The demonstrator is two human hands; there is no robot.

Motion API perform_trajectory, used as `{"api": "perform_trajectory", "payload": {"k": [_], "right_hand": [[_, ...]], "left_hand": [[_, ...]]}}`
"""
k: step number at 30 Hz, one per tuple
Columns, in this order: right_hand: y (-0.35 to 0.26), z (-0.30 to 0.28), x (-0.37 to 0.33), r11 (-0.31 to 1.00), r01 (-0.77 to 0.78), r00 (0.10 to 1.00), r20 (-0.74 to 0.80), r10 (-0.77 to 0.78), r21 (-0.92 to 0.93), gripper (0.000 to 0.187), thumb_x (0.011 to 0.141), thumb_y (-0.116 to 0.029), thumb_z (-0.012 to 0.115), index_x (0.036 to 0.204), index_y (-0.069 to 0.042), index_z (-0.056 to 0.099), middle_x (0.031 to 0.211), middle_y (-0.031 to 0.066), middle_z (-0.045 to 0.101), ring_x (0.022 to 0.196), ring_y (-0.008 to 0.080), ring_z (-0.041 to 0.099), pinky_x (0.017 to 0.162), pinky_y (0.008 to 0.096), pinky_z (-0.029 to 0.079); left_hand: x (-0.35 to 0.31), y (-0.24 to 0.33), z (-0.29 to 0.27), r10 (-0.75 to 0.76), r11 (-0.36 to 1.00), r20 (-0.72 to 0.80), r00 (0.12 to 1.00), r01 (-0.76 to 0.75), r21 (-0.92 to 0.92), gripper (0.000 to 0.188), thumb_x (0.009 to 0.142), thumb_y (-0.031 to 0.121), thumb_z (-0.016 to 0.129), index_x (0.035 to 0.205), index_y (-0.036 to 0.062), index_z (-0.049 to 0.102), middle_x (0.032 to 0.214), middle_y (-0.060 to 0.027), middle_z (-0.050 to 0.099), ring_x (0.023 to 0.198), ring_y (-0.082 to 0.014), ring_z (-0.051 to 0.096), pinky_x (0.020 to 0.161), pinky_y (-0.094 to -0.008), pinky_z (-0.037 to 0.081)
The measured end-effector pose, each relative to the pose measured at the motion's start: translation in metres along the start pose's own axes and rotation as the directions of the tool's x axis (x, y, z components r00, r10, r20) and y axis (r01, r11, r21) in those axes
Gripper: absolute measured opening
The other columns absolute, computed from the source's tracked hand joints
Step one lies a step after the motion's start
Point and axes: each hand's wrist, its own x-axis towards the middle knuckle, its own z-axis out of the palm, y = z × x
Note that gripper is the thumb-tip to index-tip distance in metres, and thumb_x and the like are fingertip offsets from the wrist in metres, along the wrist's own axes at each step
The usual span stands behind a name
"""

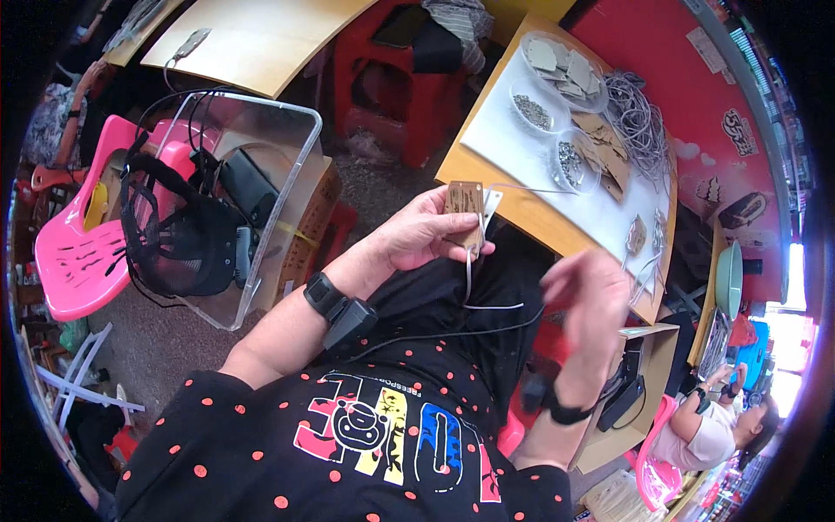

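Tag, brown, pinched firmly between thumb and fingers of my left hand, above my lap near the table. Pale piece just beside it. Light cord hangs below. My right hand is apart, fingers loosely curled, blurred; can't tell if holding anything. Best: press evenly, thumb flat, cord slack.

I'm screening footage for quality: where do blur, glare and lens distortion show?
In the head view, the right hand is blurred, while the left hand and the brown plate it holds look sharper; same view, a bright patch near the right rim is blown out, the upper-left wooden tabletop has a bowed edge, and the corners go black.
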Motion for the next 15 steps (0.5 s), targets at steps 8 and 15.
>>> {"api": "perform_trajectory", "payload": {"k": [8, 15], "right_hand": [[0.072, 0.059, -0.028, 0.150, -0.437, 0.841, 0.344, 0.417, 0.887, 0.052, 0.099, -0.044, 0.045, 0.126, -0.001, 0.052, 0.125, 0.0133, 0.060, 0.118, 0.0253, 0.056, 0.098, 0.0406, 0.045], [0.095, -0.065, 0.001, 0.158, 0.075, 0.937, -0.124, 0.327, 0.985, 0.029, 0.100, -0.018, 0.049, 0.122, 0.001, 0.053, 0.095, 0.0063, 0.066, 0.091, 0.0182, 0.064, 0.092, 0.0423, 0.049]], "left_hand": [[0.002, -0.002, 0.009, 0.048, 0.997, 0.026, 0.999, -0.050, 0.061, 0.036, 0.093, 0.006, 0.060, 0.126, 0.0071, 0.046, 0.100, -0.0142, 0.066, 0.094, -0.0372, 0.068, 0.068, -0.0391, 0.064], [-0.004, -0.001, 0.010, -0.036, 0.988, 0.088, 0.995, 0.022, 0.156, 0.036, 0.092, 0.009, 0.062, 0.124, 0.0043, 0.047, 0.096, -0.0152, 0.066, 0.086, -0.0350, 0.070, 0.068, -0.0374, 0.063]]}}
